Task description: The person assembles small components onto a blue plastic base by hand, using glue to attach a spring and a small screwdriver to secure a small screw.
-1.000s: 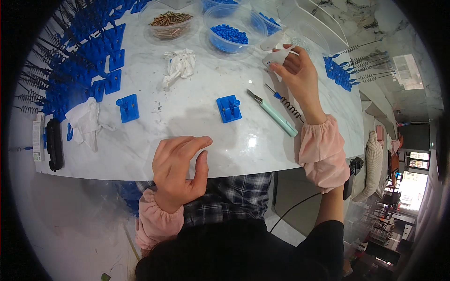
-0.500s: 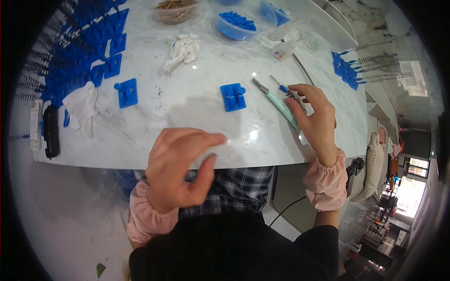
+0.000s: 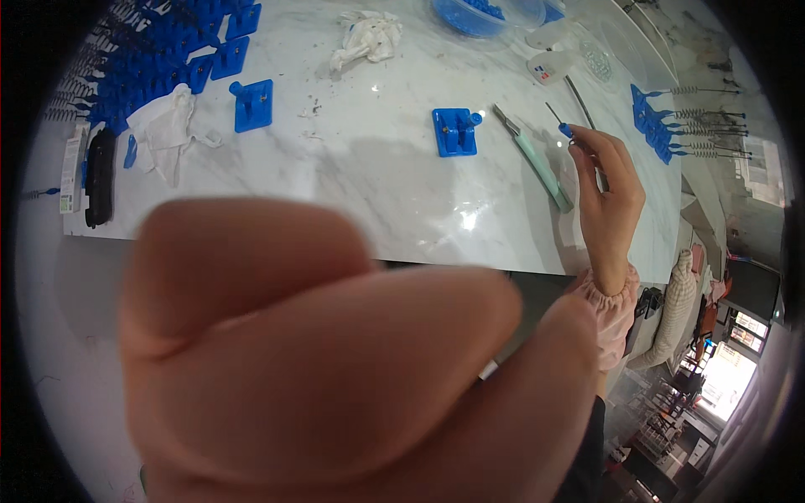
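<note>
Very close and blurred, my left hand (image 3: 335, 360) fills the lower middle of the head view, its fingers curled together with nothing seen in them. It hides the table's front edge and my lap. My right hand (image 3: 612, 180), at the right of the table, pinches a thin rod with a blue sleeve (image 3: 565, 130); its lower part is hidden behind the fingers. Left of that hand lies a slim mint-green craft knife (image 3: 541, 168). A blue plastic base with upright tabs (image 3: 455, 134) sits farther left, and another blue base (image 3: 253, 107) beyond it.
Many blue bases with springs (image 3: 168, 50) crowd the far left. Crumpled tissue (image 3: 163, 130) and a black case (image 3: 99, 180) lie nearer. A tub of blue pieces (image 3: 470, 17), a small bottle (image 3: 549, 67) and a row of sprung blue bases (image 3: 650, 126) stand at the back and right.
My left hand has come up close to the camera, its fingers more curled. The view has tilted, so the table sits higher. My right hand keeps the blue-sleeved rod, its spring now hidden.
</note>
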Action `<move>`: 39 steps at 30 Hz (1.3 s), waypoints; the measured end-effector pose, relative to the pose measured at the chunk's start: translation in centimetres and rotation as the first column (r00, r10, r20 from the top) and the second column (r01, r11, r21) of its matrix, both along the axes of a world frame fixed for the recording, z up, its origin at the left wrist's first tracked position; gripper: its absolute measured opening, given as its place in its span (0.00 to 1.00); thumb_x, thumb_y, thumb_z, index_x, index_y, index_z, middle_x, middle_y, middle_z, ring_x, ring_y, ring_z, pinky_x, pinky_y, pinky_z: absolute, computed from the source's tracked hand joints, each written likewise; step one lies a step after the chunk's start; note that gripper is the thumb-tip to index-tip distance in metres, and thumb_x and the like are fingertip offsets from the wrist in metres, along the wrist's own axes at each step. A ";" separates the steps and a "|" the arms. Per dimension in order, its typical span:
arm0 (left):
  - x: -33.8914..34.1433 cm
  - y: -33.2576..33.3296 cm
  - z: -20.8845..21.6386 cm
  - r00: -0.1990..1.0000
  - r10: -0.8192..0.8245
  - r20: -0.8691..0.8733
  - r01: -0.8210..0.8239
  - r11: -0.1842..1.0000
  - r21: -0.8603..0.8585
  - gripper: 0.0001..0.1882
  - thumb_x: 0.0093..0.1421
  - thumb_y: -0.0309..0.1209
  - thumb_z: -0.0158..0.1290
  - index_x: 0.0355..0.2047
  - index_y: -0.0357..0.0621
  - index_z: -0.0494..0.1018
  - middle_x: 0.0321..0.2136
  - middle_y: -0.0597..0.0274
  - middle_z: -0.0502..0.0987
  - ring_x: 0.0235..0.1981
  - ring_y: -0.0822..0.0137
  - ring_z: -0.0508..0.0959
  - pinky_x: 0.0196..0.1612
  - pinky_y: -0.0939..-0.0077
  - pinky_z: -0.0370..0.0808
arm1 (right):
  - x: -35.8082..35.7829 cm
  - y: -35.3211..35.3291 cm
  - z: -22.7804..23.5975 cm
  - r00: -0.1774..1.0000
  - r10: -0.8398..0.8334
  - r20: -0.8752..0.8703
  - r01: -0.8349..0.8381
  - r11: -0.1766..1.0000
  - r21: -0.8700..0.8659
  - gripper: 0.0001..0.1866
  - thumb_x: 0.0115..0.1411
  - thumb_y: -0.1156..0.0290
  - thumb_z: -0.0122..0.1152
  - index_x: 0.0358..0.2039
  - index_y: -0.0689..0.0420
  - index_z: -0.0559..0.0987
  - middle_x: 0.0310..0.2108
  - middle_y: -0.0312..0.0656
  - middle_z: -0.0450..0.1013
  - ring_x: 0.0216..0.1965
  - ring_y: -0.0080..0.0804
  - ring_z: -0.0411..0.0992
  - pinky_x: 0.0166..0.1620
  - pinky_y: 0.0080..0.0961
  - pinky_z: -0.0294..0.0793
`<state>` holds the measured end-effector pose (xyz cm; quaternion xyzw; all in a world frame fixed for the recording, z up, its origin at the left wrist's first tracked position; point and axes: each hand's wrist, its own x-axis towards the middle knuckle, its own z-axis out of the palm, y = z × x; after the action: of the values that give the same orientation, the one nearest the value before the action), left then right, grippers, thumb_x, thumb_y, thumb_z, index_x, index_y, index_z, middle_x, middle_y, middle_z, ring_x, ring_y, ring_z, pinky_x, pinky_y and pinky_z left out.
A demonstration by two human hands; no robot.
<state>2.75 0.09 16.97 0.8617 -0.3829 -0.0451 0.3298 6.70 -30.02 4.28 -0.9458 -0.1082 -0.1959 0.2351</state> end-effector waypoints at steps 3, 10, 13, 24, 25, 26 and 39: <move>-0.6 1.5 -4.2 0.966 -0.076 0.247 0.062 0.996 0.067 0.07 0.60 0.30 0.46 0.39 0.51 0.65 0.34 0.59 0.74 0.28 0.67 0.72 0.28 0.67 0.63 | -0.4 0.7 0.1 0.999 0.010 0.038 -0.011 1.000 0.003 0.11 0.55 0.83 0.59 0.39 0.60 0.79 0.34 0.42 0.74 0.33 0.32 0.75 0.37 0.22 0.72; -1.7 4.7 -6.2 0.856 0.144 0.497 -0.028 0.972 -0.232 0.07 0.63 0.30 0.43 0.40 0.45 0.67 0.34 0.51 0.75 0.28 0.60 0.75 0.27 0.66 0.69 | -2.2 2.2 1.3 0.996 0.064 0.063 -0.067 0.997 0.035 0.15 0.50 0.85 0.59 0.39 0.59 0.80 0.34 0.43 0.74 0.33 0.35 0.75 0.38 0.25 0.73; 0.2 -0.4 -10.3 0.914 0.327 0.241 -0.206 0.885 -0.418 0.07 0.60 0.27 0.47 0.36 0.36 0.72 0.37 0.47 0.77 0.34 0.59 0.77 0.33 0.69 0.72 | -3.1 2.2 1.2 0.975 0.182 0.128 -0.164 0.976 -0.141 0.17 0.46 0.84 0.60 0.38 0.58 0.81 0.35 0.41 0.74 0.35 0.36 0.74 0.41 0.30 0.72; 0.7 -5.1 -13.0 0.972 0.092 -0.218 -0.168 0.916 -0.365 0.06 0.55 0.20 0.54 0.34 0.38 0.77 0.27 0.58 0.80 0.29 0.63 0.78 0.36 0.74 0.69 | -4.5 4.1 3.8 0.890 0.443 0.110 -0.372 0.843 -0.390 0.15 0.44 0.76 0.63 0.36 0.54 0.82 0.35 0.36 0.74 0.40 0.32 0.75 0.55 0.42 0.70; 0.7 -5.2 -13.1 0.954 0.073 -0.290 -0.186 0.905 -0.384 0.06 0.55 0.21 0.55 0.33 0.39 0.78 0.25 0.59 0.80 0.28 0.65 0.78 0.35 0.74 0.69 | -4.5 4.2 4.0 0.888 0.441 0.130 -0.364 0.847 -0.388 0.15 0.43 0.77 0.65 0.35 0.54 0.82 0.35 0.37 0.74 0.39 0.33 0.75 0.54 0.42 0.71; 0.6 -5.3 -13.3 0.955 0.077 -0.287 -0.188 0.904 -0.384 0.06 0.55 0.21 0.55 0.33 0.39 0.78 0.25 0.59 0.80 0.28 0.65 0.78 0.35 0.74 0.69 | -5.0 4.0 3.7 0.886 0.444 0.133 -0.366 0.845 -0.389 0.15 0.43 0.77 0.65 0.35 0.54 0.82 0.35 0.37 0.74 0.39 0.33 0.75 0.54 0.42 0.71; 0.8 -7.1 -14.9 0.941 0.084 -0.328 -0.255 0.814 -0.521 0.03 0.57 0.24 0.55 0.32 0.41 0.76 0.26 0.64 0.79 0.28 0.64 0.77 0.35 0.72 0.66 | -5.5 4.4 0.5 0.929 0.338 -0.150 -0.024 0.460 0.887 0.20 0.66 0.65 0.52 0.52 0.62 0.61 0.42 0.56 0.73 0.44 0.47 0.75 0.50 0.40 0.74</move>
<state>3.53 -7.03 2.06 0.7429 -0.2477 -0.0274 0.6212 1.22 -25.61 4.81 -0.6940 -0.0570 -0.0480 0.7161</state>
